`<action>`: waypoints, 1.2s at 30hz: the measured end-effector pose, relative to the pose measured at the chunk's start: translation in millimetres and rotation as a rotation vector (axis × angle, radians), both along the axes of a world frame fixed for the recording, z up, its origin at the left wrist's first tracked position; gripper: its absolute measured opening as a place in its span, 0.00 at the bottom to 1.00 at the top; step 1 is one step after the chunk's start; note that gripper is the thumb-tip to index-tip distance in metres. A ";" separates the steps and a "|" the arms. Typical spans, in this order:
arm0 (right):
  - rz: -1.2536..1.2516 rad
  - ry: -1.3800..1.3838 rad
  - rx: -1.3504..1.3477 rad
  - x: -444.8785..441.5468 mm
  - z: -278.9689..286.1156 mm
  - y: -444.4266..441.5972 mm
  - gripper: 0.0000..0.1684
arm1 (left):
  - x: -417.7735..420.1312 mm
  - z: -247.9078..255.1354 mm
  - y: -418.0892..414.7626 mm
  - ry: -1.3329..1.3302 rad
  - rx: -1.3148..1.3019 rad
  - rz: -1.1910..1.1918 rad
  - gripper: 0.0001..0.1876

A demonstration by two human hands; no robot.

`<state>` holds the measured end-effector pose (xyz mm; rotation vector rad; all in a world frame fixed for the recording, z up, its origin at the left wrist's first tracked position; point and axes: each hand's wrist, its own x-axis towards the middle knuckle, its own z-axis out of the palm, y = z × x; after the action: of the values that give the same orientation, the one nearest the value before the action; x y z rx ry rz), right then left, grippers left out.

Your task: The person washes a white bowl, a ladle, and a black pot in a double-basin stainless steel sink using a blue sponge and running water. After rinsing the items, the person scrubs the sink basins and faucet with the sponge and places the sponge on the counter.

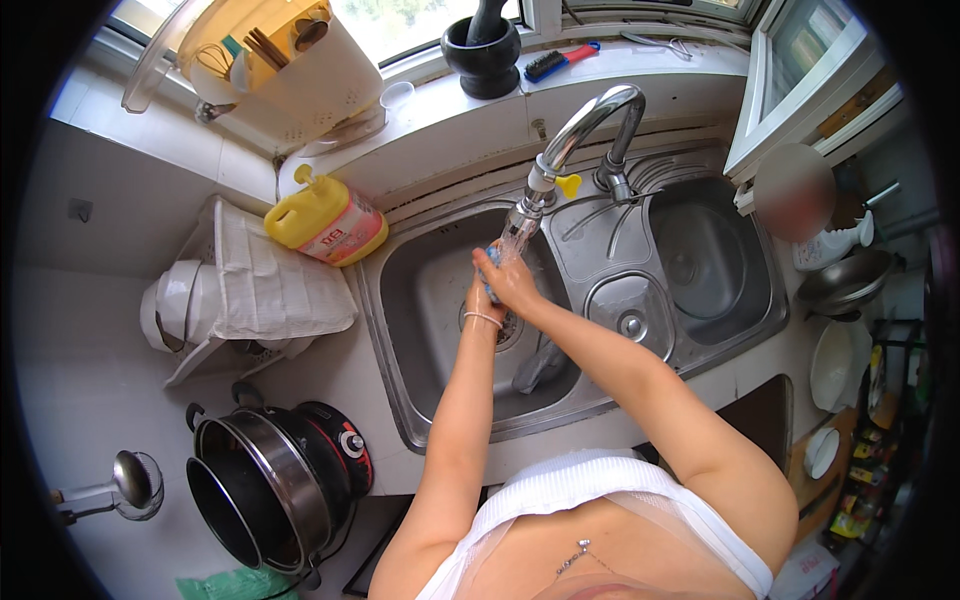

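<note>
Water runs from the chrome faucet [525,214] onto my two hands over the large steel sink basin [420,315]. Between them is a small blue-and-white item, perhaps a sponge or cloth [491,253], mostly covered by fingers. My left hand [480,294], with a pale band at the wrist, grips it from the left and below. From the right, my right hand [514,282] closes over it, touching the left. Below the hands, partly hidden, lies the drain [511,330]. A crumpled grey cloth or bag [538,367] rests on the basin floor.
A yellow detergent jug [327,220] stands left of the sink, beside a cloth-covered dish rack [277,277]. Stacked pots [259,487] lie lower left. A second basin [709,247] is at right, near an open window sash [802,82]. A stone mortar [480,64] stands on the sill.
</note>
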<state>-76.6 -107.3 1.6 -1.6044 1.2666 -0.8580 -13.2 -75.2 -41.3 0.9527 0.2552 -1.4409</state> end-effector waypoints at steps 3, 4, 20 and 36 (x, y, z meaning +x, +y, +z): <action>0.228 0.140 -0.089 -7.2 37.2 60.3 0.25 | 0.6 -6.3 6.9 -0.014 -0.060 0.002 0.14; 0.199 0.162 -0.141 -5.5 25.6 55.7 0.25 | -1.6 -7.9 9.6 -0.018 -0.078 -0.005 0.15; 0.437 -0.593 1.053 -22.3 18.0 -45.6 0.07 | 8.4 -16.9 21.7 0.280 0.035 -0.058 0.12; 0.121 0.305 -0.008 -18.3 13.4 -5.6 0.25 | -9.9 38.2 -4.5 -0.309 0.104 -0.182 0.17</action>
<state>-94.9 -112.9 15.0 -1.8485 1.3576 -0.5586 -23.1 -79.7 -3.1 1.2937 0.0152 -1.4306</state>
